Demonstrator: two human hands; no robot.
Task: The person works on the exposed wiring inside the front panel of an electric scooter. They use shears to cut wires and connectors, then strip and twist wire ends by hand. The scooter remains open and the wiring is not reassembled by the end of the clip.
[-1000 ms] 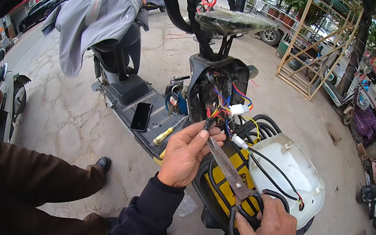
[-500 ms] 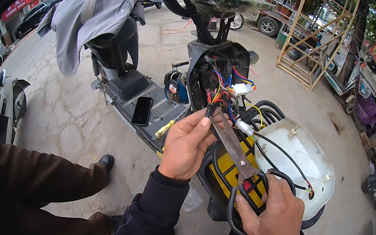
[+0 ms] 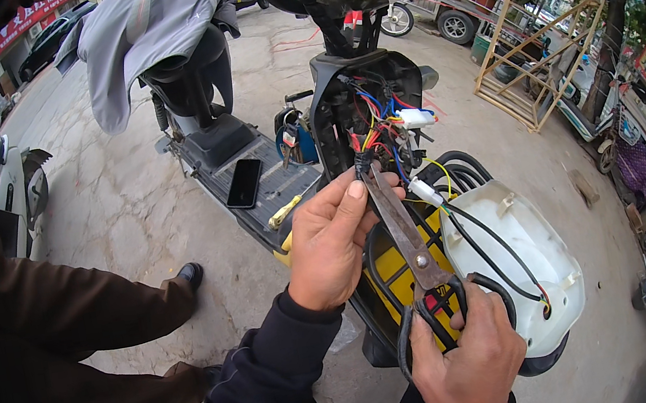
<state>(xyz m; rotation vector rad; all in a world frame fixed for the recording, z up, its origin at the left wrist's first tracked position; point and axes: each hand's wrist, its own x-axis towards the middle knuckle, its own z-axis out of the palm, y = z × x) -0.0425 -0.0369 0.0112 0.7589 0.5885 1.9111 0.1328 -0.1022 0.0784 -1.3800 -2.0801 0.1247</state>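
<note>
My right hand (image 3: 469, 356) is closed round the black handles of a pair of scissors (image 3: 410, 234). Its long, rust-stained blades point up and lie almost together, tips at the wire bundle (image 3: 365, 164). That bundle is wrapped in black at its lower end, where my left hand (image 3: 329, 239) pinches it between thumb and fingers. Red and yellow wires run from it into the opened front column of an electric scooter (image 3: 324, 103). White connectors (image 3: 415, 118) hang among blue, red and black wires. The blades partly hide my left fingertips.
A white plastic cover (image 3: 513, 264), tied by black cables, rests at the right of the yellow battery area. On the footboard lie a phone (image 3: 245, 183) and a yellow-handled tool (image 3: 285, 212). A person in brown trousers (image 3: 102, 311) stands close at left. A grey jacket (image 3: 142, 39) covers the seat.
The scissor blades, slightly apart before, have come nearly together beside the wire bundle. Both hands keep their holds. The whole view has shifted a little.
</note>
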